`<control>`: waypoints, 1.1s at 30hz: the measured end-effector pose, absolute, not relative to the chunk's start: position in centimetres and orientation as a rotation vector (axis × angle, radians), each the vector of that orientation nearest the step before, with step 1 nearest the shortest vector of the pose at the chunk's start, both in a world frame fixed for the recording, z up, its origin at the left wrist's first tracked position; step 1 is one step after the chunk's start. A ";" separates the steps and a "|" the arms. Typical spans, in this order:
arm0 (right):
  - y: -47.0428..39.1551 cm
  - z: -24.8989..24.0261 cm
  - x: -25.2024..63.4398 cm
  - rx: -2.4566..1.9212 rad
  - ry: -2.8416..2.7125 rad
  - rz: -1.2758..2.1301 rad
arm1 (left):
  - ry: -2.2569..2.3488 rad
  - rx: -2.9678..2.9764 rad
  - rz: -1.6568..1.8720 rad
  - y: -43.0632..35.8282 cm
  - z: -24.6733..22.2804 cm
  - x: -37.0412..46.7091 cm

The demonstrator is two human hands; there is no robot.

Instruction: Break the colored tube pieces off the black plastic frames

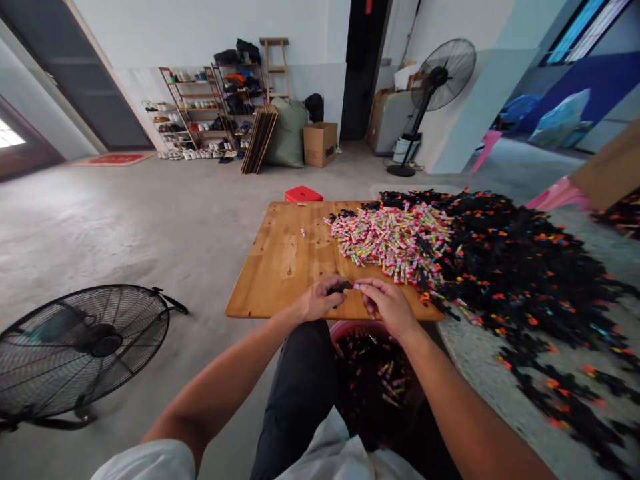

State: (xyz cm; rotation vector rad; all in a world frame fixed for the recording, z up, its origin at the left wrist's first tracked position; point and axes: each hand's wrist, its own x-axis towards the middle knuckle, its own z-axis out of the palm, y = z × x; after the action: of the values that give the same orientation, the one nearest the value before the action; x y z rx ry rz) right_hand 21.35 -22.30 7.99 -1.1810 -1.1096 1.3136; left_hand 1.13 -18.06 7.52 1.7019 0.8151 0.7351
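Note:
Over the near edge of the wooden board [280, 267], my left hand [320, 299] is closed round a small black piece [341, 287]. My right hand [387, 303] pinches a small pink-and-white tube [357, 286] against the end of that black piece. A heap of similar colourful tubes [395, 237] lies on the board just beyond my right hand. Black pieces with orange tips [525, 260] are piled to the right. Below my hands, a round tub [340, 327] holds dark pieces and several tubes.
A floor fan [103, 340] stands at the left and a standing fan [437, 77] at the back. A red stool [303, 194] is behind the board. Shoe racks [195, 107], a green sack [287, 133] and a cardboard box [320, 143] stand by the far wall.

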 end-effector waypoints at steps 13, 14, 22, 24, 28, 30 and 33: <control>-24.1 8.1 22.6 -0.993 -1.085 1.398 | 0.767 1.901 0.805 -20.2 9.7 1.3; -24.2 8.1 22.6 -1.002 -1.094 1.397 | 0.760 1.916 0.803 -20.3 9.7 1.3; -24.7 9.1 22.6 -1.138 -1.241 1.255 | 0.741 2.036 0.769 -20.3 9.8 1.2; -24.7 9.2 22.7 -1.165 -1.265 1.246 | 0.739 2.081 0.744 -20.4 10.1 1.2; -24.7 9.5 22.9 -1.162 -1.359 1.242 | 0.757 2.219 0.703 -20.9 11.0 1.2; -24.6 9.6 22.8 -1.159 -1.394 1.232 | 0.796 2.271 0.663 -21.2 11.3 1.3; -24.5 9.5 22.5 -1.155 -1.389 1.218 | 0.888 2.288 0.639 -21.3 11.2 1.5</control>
State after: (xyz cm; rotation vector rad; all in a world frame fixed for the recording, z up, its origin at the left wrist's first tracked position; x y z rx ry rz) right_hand 22.49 -24.51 9.50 -1.1554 -1.3885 1.2181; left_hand 1.47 -21.32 11.23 2.2880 0.8877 0.6385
